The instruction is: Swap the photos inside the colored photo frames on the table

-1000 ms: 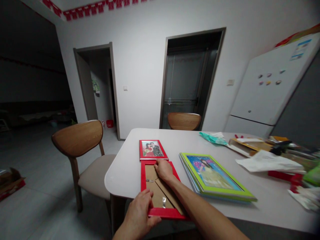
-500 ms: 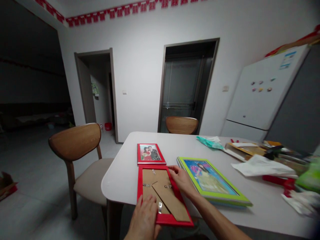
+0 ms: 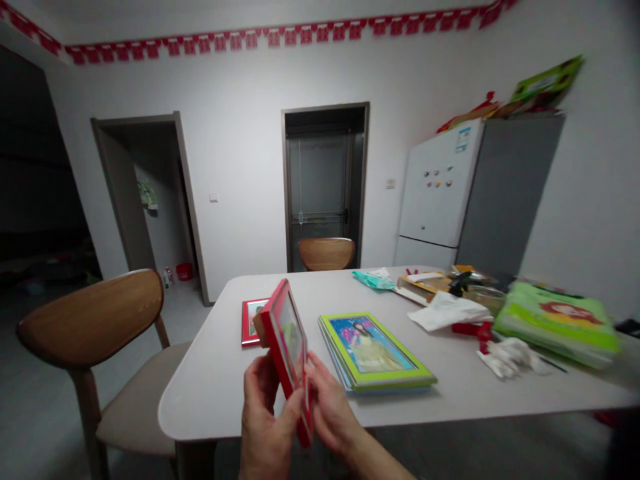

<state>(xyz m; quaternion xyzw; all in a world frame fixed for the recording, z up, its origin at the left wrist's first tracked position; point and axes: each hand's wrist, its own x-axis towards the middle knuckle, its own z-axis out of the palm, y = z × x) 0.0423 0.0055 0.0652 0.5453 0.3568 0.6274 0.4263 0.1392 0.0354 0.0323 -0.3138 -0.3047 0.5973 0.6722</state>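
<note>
A red picture frame (image 3: 289, 353) is held upright and nearly edge-on above the near edge of the table, its picture side turned to the right. My left hand (image 3: 270, 410) is closed around its lower left part, thumb on the front side. On the right side, my right hand (image 3: 327, 400) grips the lower border; some of its fingers are hidden. Behind lies a second red picture frame (image 3: 249, 325), partly covered by the held one. To the right, a green picture frame (image 3: 383, 352) with a figure in a pale dress tops a small stack.
White table (image 3: 200, 393) with a wooden chair (image 3: 100, 333) at left and another chair (image 3: 327, 253) behind. On the right lie a teal packet (image 3: 374, 279), white paper (image 3: 447, 311), white gloves (image 3: 513, 357) and a green package (image 3: 557, 323). A fridge (image 3: 435, 193) stands beyond.
The held red frame has been lifted from lying back side up and turned on edge, showing its picture side. My right hand has moved to its lower border. The view has swung right.
</note>
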